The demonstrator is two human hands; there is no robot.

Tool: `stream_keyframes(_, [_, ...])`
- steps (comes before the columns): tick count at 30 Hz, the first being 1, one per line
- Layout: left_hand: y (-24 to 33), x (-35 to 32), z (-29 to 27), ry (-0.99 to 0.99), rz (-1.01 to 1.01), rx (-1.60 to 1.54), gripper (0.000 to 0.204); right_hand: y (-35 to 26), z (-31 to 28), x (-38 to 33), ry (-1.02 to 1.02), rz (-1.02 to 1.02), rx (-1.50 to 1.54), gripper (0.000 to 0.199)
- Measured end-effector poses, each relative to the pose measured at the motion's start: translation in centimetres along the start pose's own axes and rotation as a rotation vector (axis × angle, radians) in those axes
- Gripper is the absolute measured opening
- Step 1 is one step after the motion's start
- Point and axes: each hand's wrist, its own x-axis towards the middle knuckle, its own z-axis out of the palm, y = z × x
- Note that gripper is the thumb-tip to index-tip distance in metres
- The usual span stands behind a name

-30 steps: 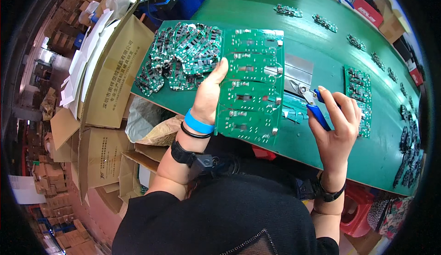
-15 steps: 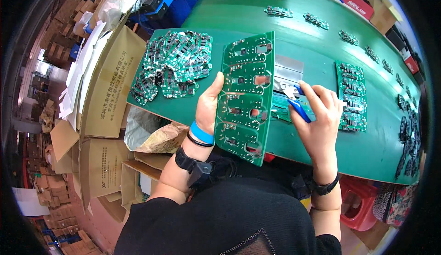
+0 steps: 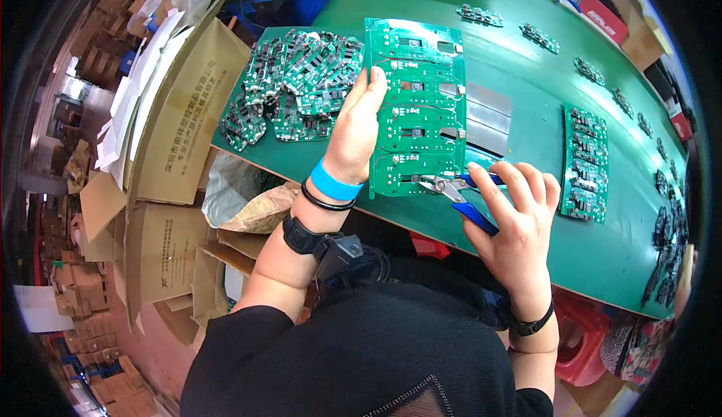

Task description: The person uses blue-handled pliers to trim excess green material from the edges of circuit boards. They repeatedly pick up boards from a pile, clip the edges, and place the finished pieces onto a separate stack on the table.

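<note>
Two hands (image 3: 357, 131) (image 3: 519, 225), one pair of cutters (image 3: 451, 191), two panels (image 3: 421, 120) (image 3: 585, 163), one board heap (image 3: 320, 78), one blue wristband (image 3: 335, 182), one green table (image 3: 519, 255)

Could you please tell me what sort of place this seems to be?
It is probably an electronics assembly workshop: a heap of small green circuit boards lies on a long green worktable, the right hand holds blue-handled metal cutters, and an open brown cardboard carton stands alongside.
</note>
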Motion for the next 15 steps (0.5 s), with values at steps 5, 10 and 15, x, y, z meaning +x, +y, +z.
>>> stream_keyframes(5, [0.36, -0.26, 0.22, 0.039, 0.027, 0.048, 0.040, -0.22, -0.15, 0.32, -0.012, -0.015, -0.019, 0.061])
stream_keyframes(10, [0.50, -0.36, 0.57, 0.008, 0.007, -0.088, 0.034, -0.26, -0.11, 0.48, -0.035, -0.021, -0.038, 0.061])
stream_keyframes(15, [0.36, -0.06, 0.51, 0.005, 0.015, -0.084, 0.034, -0.05, 0.06, 0.52, -0.015, -0.035, -0.031, 0.061])
